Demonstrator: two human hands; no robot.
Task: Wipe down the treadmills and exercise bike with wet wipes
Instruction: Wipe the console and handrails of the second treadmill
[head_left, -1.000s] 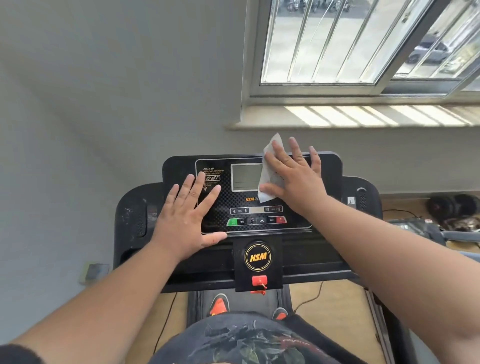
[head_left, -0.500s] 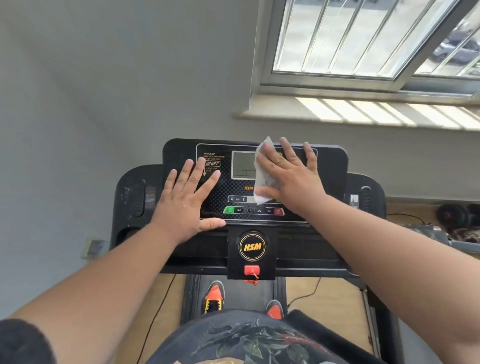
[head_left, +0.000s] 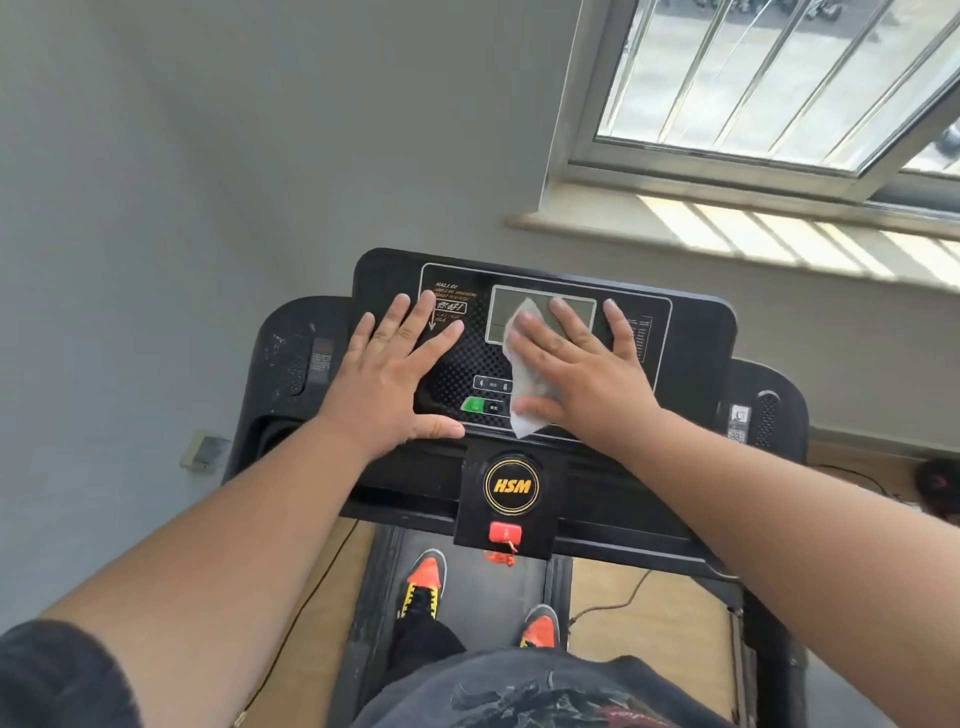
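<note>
Nearest, orange shoes (head_left: 423, 582) stand on the treadmill (head_left: 291, 364) belt, below the red safety key (head_left: 505, 533). Further up, the left hand (head_left: 387, 371) lies flat, fingers spread, on the console's left side, holding nothing. The right hand (head_left: 576, 371), fingers straight, presses the wet wipe (head_left: 524, 400) against the panel, half over the display (head_left: 543, 312). The green button (head_left: 472, 405) sits just beside the wipe (too close, I'd say): pressure there might start the belt underfoot.
</note>
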